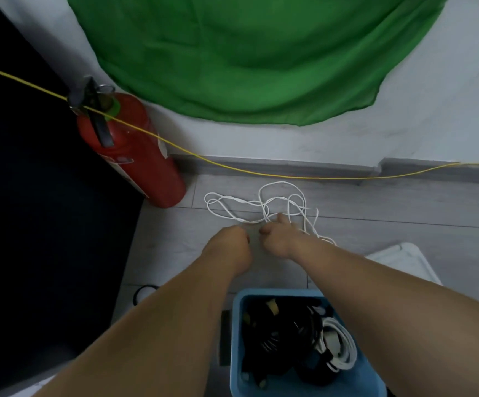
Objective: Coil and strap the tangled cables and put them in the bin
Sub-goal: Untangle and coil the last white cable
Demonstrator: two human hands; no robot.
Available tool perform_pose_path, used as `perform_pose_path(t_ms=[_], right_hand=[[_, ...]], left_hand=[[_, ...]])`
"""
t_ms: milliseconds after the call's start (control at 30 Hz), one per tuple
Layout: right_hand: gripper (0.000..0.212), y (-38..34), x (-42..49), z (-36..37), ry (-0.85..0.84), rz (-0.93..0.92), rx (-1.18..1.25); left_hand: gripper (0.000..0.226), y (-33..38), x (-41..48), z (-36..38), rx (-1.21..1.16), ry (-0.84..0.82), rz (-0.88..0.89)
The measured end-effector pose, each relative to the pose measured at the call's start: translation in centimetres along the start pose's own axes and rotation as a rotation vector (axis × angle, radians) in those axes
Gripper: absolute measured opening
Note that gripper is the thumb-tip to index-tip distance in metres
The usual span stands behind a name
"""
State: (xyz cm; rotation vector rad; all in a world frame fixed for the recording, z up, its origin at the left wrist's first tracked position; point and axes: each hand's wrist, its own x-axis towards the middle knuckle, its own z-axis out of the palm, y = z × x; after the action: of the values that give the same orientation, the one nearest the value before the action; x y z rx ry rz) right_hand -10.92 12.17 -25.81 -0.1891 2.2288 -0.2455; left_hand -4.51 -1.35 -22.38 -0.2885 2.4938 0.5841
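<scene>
A thin white cable (pixel 234 206) lies in a loose tangle on the grey floor near the wall. My right hand (pixel 278 239) rests on the tangle's near edge with its fingers closed around some strands. My left hand (pixel 231 247) is a closed fist just left of it; whether a strand runs into it cannot be seen. Below my arms stands a blue bin (pixel 236 339) that holds coiled black cables and a coiled white cable (pixel 344 345).
A red fire extinguisher (pixel 129 156) stands at the left by a dark mat (pixel 32 224). A yellow cord (pixel 261 171) stretches across along the skirting. Green cloth (pixel 246 58) hangs on the wall. A white lid (pixel 404 262) lies right of the bin.
</scene>
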Motion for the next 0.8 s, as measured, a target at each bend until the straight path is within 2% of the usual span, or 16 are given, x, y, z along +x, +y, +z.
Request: perform_pose_path(t_ms=[100, 200, 300, 400, 500, 533, 633, 800], right_hand=[[0.055, 0.3, 1.2, 0.4, -0.061, 0.050, -0.119], [0.045, 0.3, 1.3, 0.5, 0.039, 0.037, -0.071], [0.025, 0.5, 0.1, -0.3, 0.204, 0.075, 0.238], [0.023, 0.6, -1.8, -2.1, 0.320, 0.133, 0.545], [0.005, -0.1, -4.7, -5.0, 0.388, 0.132, 0.797], [0.006, -0.2, -6.2, -6.5, 0.413, 0.125, 0.835], [0.016, -1.0, -10.0, -10.3, 0.367, 0.033, 1.003], [0.010, -3.9, -19.4, -15.2, 0.210, -0.196, 1.309]], left_hand=[[0.028, -1.3, 0.2, 0.7, -0.019, -0.032, -0.037], [0.024, -1.9, -0.1, 1.0, -0.033, -0.074, -0.046], [0.022, -1.6, -0.6, 0.4, -0.036, -0.081, -0.038], [0.025, -0.5, -1.3, -0.9, -0.038, -0.034, -0.002], [0.024, 0.8, -2.4, -2.4, -0.034, 0.019, 0.035], [0.023, 1.5, -3.1, -3.3, -0.051, 0.049, 0.057], [0.028, 3.8, -4.8, -5.9, -0.100, 0.114, 0.085], [0.060, 8.0, -10.4, -12.4, -0.180, 0.146, 0.201]])
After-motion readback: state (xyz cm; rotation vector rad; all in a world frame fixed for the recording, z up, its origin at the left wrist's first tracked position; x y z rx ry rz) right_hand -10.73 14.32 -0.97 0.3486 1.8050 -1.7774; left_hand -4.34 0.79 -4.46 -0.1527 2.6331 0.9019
